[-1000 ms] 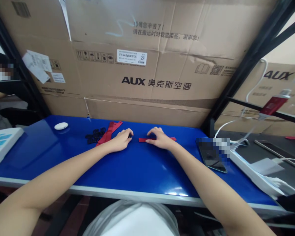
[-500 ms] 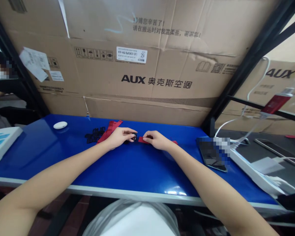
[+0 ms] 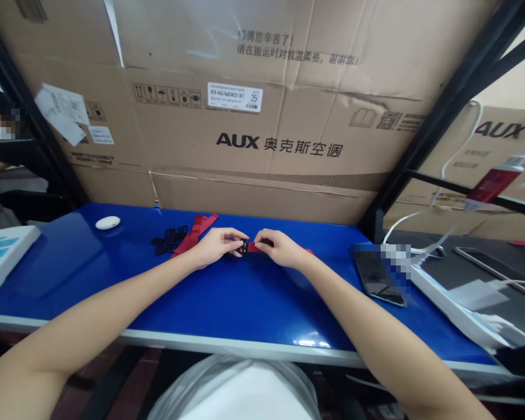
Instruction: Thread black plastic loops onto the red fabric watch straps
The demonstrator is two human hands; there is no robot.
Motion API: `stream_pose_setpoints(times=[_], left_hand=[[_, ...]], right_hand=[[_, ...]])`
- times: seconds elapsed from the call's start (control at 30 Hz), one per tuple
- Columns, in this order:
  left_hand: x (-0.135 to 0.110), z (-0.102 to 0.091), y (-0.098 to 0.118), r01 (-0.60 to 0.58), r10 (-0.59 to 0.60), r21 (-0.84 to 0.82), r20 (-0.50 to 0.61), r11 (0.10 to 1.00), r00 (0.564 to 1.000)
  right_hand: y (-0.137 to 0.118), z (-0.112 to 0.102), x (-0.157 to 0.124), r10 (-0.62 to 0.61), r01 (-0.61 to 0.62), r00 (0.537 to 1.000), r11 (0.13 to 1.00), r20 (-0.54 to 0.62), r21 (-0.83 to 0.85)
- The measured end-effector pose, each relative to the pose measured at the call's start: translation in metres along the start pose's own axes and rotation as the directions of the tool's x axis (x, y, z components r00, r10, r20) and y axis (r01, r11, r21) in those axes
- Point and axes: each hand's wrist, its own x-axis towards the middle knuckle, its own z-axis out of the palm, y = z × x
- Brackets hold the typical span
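Over the middle of the blue table, my left hand point(image 3: 219, 245) pinches a small black plastic buckle point(image 3: 244, 247) between thumb and fingers. Just to its right, my right hand point(image 3: 276, 246) grips a red strap point(image 3: 252, 247) close to its end. That end meets the buckle; whether it passes through a slot is too small to tell. More of the strap shows past my right wrist. Left of my left hand lie several black buckles point(image 3: 170, 240) in a heap, beside a bundle of red straps point(image 3: 196, 232) partly hidden behind the hand.
On the blue table point(image 3: 192, 303) are a white oval object point(image 3: 107, 223) and, at the left, a white device point(image 3: 6, 256). A phone point(image 3: 376, 277) and a white power strip point(image 3: 450, 300) with cables lie at the right. A cardboard sheet point(image 3: 179, 140) stands behind. Another person is at far left.
The gap between buckle and strap has closed: the strap's end now meets the buckle. The buckle has turned to show more of its face and shifted slightly right.
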Motion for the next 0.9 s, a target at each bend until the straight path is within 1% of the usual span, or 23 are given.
stream_pose_setpoints(times=[0.07,0.13,0.2,0.27,0.33,0.4,0.47,0.5,0.53,0.57,0.63,0.7,0.73,0.77,0.83,0.9], left_hand=[[0.0,0.0,0.0,-0.001,0.001,0.001,0.008,1.0,1.0],[0.0,0.001,0.0,-0.01,0.01,-0.021,-0.01,1.0,1.0],[0.0,0.003,0.002,-0.019,0.017,-0.061,-0.043,0.998,0.999],[0.0,0.004,0.002,-0.021,0.016,-0.094,-0.058,0.995,0.998],[0.001,0.005,0.001,-0.021,0.016,-0.103,-0.042,0.994,0.999],[0.001,0.003,0.002,-0.027,0.025,-0.072,-0.02,0.997,0.999],[0.002,-0.002,0.003,-0.031,0.031,0.02,0.006,0.999,0.999],[0.002,-0.005,0.005,-0.029,0.028,0.1,0.015,0.995,1.0],[0.002,-0.009,0.006,-0.025,0.023,0.205,0.012,0.978,1.0],[0.002,-0.012,0.007,-0.018,0.023,0.331,-0.011,0.943,1.0],[0.001,-0.02,0.009,0.029,0.026,0.579,-0.087,0.815,0.996],[0.0,-0.026,0.008,0.082,0.018,0.731,-0.128,0.677,0.992],[-0.001,-0.028,0.007,0.089,0.007,0.768,-0.12,0.634,0.993],[-0.001,-0.029,0.005,0.088,-0.013,0.785,-0.101,0.614,0.995],[-0.002,-0.031,0.002,0.081,-0.039,0.778,-0.073,0.623,0.997],[-0.002,-0.032,-0.001,0.1,-0.062,0.741,-0.078,0.665,0.995]], right_hand=[[-0.002,0.004,0.0,-0.022,0.021,1.0,0.998,0.011,0.06],[-0.004,0.01,0.001,0.0,0.002,1.0,0.984,-0.012,0.177],[-0.007,0.017,0.002,0.066,-0.048,0.997,0.943,-0.043,0.33],[-0.007,0.025,0.003,0.101,-0.072,0.994,0.878,-0.036,0.474],[-0.006,0.032,0.005,0.063,-0.053,0.998,0.828,0.001,0.558],[-0.004,0.036,0.006,0.03,-0.026,1.0,0.826,0.002,0.563],[-0.001,0.036,0.007,0.067,-0.032,0.997,0.855,-0.049,0.517],[0.0,0.034,0.008,0.104,-0.05,0.991,0.865,-0.081,0.499],[0.002,0.031,0.008,0.145,-0.075,0.984,0.865,-0.105,0.496],[0.003,0.028,0.008,0.183,-0.102,0.976,0.856,-0.114,0.507],[0.006,0.02,0.007,0.249,-0.147,0.961,0.83,-0.121,0.538],[0.01,0.014,0.007,0.3,-0.17,0.942,0.816,-0.152,0.552],[0.012,0.011,0.007,0.319,-0.172,0.931,0.812,-0.176,0.558],[0.014,0.009,0.007,0.333,-0.17,0.922,0.805,-0.196,0.568],[0.017,0.006,0.007,0.349,-0.156,0.911,0.785,-0.22,0.599],[0.017,0.004,0.007,0.356,-0.145,0.906,0.771,-0.23,0.62]])
